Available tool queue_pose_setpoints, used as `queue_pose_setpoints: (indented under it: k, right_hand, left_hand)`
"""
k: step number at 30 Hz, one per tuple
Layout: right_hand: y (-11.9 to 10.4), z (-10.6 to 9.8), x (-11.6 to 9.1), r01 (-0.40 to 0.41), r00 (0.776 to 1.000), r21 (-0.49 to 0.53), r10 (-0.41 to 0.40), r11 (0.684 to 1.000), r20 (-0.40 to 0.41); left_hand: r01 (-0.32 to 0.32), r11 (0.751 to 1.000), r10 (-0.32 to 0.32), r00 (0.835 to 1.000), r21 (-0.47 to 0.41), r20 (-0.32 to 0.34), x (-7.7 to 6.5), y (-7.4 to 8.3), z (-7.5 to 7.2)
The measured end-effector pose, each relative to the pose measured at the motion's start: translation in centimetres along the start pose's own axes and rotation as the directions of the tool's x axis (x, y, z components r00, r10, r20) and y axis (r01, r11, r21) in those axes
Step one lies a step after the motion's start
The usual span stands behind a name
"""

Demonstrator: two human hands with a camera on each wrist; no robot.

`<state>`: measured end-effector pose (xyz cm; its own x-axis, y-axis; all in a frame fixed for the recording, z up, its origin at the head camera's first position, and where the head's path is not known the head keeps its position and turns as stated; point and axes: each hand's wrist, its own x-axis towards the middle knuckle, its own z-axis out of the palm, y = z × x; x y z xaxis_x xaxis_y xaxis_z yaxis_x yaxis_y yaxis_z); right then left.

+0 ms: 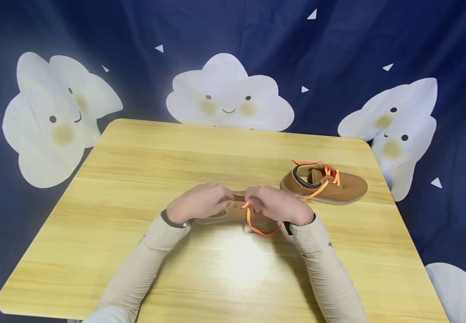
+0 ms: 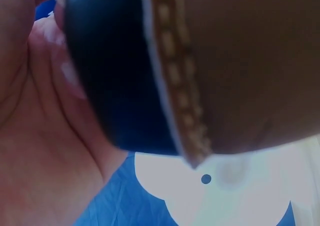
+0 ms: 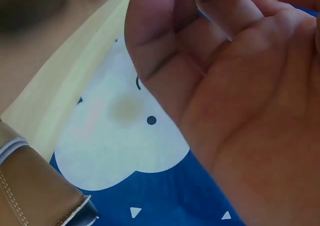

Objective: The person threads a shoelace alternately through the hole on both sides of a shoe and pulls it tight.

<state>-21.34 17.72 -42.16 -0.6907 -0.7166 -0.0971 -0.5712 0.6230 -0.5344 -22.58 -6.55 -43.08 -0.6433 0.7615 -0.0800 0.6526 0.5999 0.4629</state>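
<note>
A brown lace-up shoe (image 1: 237,214) lies near the middle of the table, its toe to the right and partly covered by my hands. My left hand (image 1: 202,202) is over the shoe's opening, fingers curled; a speck of orange lace shows at its fingertips. In the left wrist view, its palm is beside the dark padded collar (image 2: 120,86). With curled fingers, my right hand (image 1: 275,204) pinches the orange shoelace (image 1: 251,224) above the eyelets; a loop hangs over the shoe's near side. The right fingertips are out of the right wrist view.
A second brown shoe (image 1: 348,188) with orange laces (image 1: 318,192) stands to the right, toe pointing right. The wooden table (image 1: 136,157) has its far edge by a blue curtain (image 1: 144,85) with smiling clouds.
</note>
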Motion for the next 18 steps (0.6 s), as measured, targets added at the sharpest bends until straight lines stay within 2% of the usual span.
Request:
queue_pose_setpoints:
  k: [4, 6, 9, 11, 15, 18]
  right_hand:
    - [0.4, 0.3, 0.1, 0.088, 0.994, -0.039, -0.09, 0.995, -0.068]
    - [0.5, 0.3, 0.2, 0.106, 0.99, -0.032, -0.108, 0.994, -0.088]
    - [0.6, -0.2, 0.1, 0.059, 0.993, 0.013, -0.057, 0.998, -0.107]
    - [0.7, -0.7, -0.3, -0.004, 0.989, 0.019, 0.007, 1.0, -0.145]
    - [1.2, -1.6, -0.8, -0.094, 0.972, 0.009, 0.094, 0.996, -0.214]
    - [1.5, -1.5, -0.4, -0.062, 0.974, 0.022, 0.065, 0.998, -0.215]
  left_hand:
    - [0.002, 1.0, -0.002, 1.0, 0.011, -0.005, 0.0, 0.0, 0.0]
    - [0.008, 1.0, -0.008, 1.0, 0.014, -0.009, 0.0, 0.1, -0.1]
    - [0.015, 1.0, -0.014, 0.999, 0.019, -0.048, 0.0, 0.3, -0.2]
    - [0.017, 1.0, -0.014, 0.995, 0.021, -0.102, 0.0, 0.5, -0.3]
    - [0.013, 1.0, -0.008, 0.974, 0.021, -0.225, 0.1, 1.3, -0.3]
    - [-0.01, 0.999, 0.024, 0.956, 0.051, -0.292, 0.3, 2.0, 0.1]
